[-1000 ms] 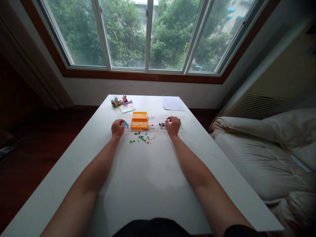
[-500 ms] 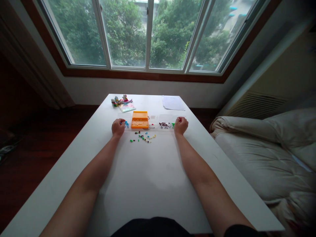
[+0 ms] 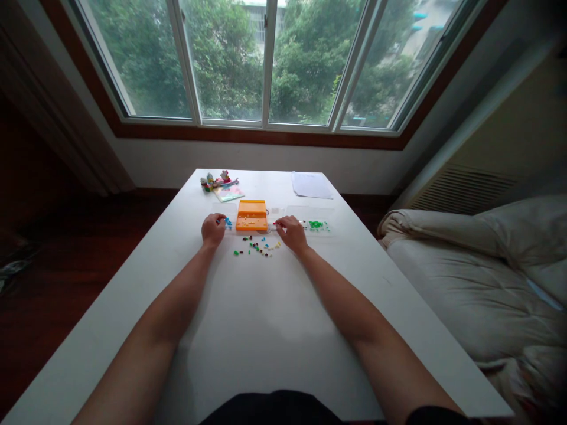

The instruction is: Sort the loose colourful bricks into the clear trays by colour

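Note:
My left hand [image 3: 213,229] is curled at the left compartment of a clear plastic box, its fingertips beside small blue building bricks [image 3: 228,223]. Whatever those fingers pinch is too small to tell. My right hand [image 3: 291,234] reaches over the middle of the clear box, just right of an orange open case [image 3: 251,221]. Its thumb and forefinger come together near a small red piece; whether they hold it is unclear. Green bricks [image 3: 316,225] lie in the right compartment. Loose bricks [image 3: 257,246] of several colours are scattered in front of the boxes.
Small assembled brick figures [image 3: 225,177] stand at the far left of the white table [image 3: 266,319], behind a pale shiny booklet [image 3: 228,193]. White paper sheets [image 3: 311,185] lie at the far right. A cushioned sofa [image 3: 478,283] is to the right, and a window is ahead.
My right hand has moved left from the green bricks to the middle of the clear box, uncovering the green bricks. My left hand has stayed almost in place.

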Available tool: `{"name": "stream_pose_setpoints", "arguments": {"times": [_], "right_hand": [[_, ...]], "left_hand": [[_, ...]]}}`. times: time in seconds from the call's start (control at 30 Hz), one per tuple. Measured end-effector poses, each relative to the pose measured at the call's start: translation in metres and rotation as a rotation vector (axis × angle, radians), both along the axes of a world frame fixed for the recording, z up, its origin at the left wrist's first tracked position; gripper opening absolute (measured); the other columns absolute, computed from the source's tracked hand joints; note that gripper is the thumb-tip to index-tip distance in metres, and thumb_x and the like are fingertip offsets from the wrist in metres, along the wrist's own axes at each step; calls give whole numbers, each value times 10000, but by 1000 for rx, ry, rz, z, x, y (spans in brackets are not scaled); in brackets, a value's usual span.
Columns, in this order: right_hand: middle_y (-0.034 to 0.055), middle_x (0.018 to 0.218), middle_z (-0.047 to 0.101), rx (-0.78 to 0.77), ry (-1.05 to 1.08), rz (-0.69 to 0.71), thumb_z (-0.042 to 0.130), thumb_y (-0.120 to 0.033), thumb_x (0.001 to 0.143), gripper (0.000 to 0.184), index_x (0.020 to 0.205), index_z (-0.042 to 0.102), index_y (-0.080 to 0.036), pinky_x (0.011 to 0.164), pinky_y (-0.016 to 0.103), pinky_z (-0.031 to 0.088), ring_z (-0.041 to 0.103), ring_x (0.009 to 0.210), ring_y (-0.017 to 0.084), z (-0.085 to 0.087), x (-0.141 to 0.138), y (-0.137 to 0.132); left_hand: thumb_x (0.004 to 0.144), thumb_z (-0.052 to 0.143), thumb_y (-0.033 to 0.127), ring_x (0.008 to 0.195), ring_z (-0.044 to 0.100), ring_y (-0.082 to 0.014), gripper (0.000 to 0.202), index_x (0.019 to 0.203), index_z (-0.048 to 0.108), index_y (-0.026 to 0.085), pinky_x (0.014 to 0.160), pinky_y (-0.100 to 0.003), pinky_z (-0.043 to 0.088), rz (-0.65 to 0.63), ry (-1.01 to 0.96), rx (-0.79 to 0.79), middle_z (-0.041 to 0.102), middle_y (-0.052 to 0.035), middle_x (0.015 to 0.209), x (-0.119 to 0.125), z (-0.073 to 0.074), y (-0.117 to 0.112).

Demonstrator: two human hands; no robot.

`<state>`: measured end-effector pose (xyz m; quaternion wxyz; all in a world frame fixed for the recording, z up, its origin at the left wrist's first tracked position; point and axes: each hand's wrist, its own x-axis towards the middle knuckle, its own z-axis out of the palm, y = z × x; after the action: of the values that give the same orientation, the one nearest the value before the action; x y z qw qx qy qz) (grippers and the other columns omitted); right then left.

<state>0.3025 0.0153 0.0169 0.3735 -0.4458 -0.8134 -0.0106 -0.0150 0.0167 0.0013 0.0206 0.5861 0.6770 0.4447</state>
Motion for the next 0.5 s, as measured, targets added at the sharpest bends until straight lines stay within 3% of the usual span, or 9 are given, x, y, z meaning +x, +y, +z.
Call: {"name": "stream_pose_setpoints", "arguments": {"times": [0.1,0.23,0.5], "right_hand": [[50,921,672,-50,-212,157,588,-248,943,122,924,703,-213,854,320,382,534,918,205,-1,-18,-10],[80,1023,666,-53,-387,203,644,-290,927,118,976,725,-219,901,357,356,511,1027,240,0,-31,-19],[72,1059,652,-91,-359,266,709,-363,900,160,1008,734,-249,938,385,338,506,1043,247,-4,-40,-22]], "left_hand": [[851,531,220,828,605,-213,216,921,736,221,792,-334,465,4,3,6,691,-55,912,1,0,0],[851,532,220,839,605,-212,219,932,736,221,796,-331,464,-2,6,-20,688,-55,918,2,0,-1],[847,531,215,835,602,-213,219,923,736,223,798,-334,463,-20,-2,-29,687,-55,907,6,1,-3]]}}
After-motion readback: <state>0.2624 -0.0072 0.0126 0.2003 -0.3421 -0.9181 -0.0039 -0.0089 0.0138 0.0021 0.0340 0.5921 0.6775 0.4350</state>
